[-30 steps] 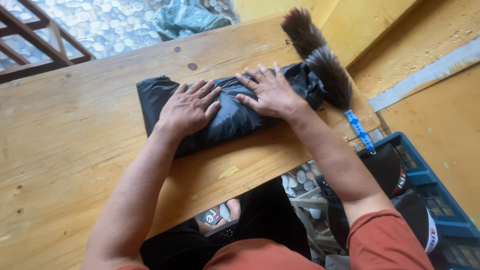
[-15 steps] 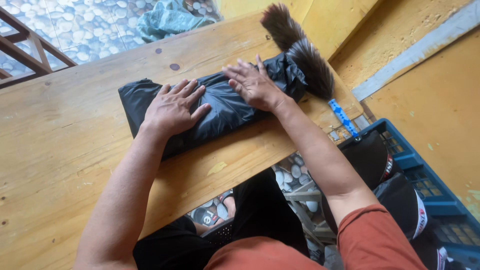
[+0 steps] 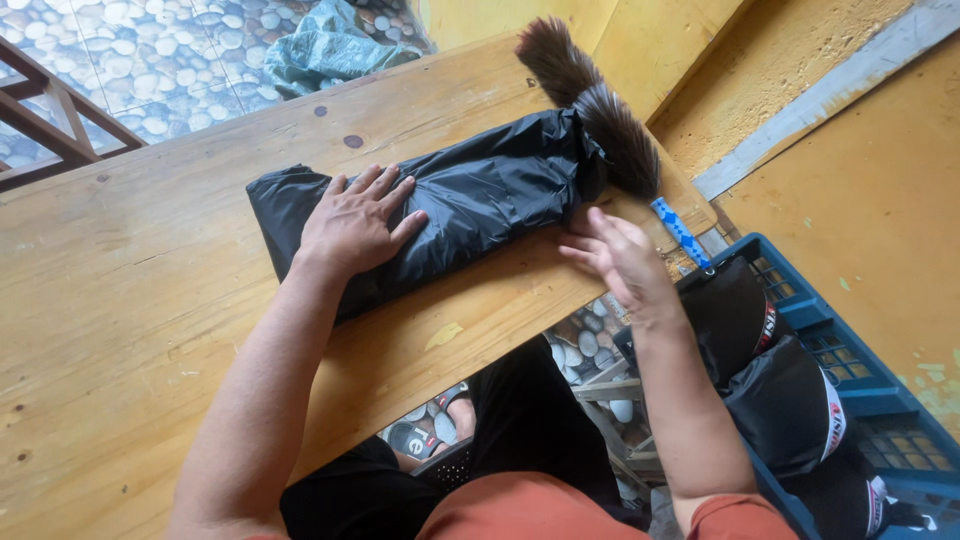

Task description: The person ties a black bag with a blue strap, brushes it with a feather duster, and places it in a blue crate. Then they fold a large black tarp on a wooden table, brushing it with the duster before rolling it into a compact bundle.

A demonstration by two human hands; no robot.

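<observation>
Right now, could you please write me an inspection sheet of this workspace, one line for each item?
Surface: wooden table, bare planks with dark knots.
Job's things: black plastic-wrapped bundle lying flat on the table; brown bristle tuft sticks out of its far end.
Clutter: blue-handled tool at the table edge, kind unclear.
Hands: left hand flat on the bundle; right hand open, above the table edge beside the bundle, holding nothing.
Cables: nothing seen.
Surroundings: blue plastic crate with black wrapped packages; pebble-pattern floor; crumpled teal bag; yellow boards.
</observation>
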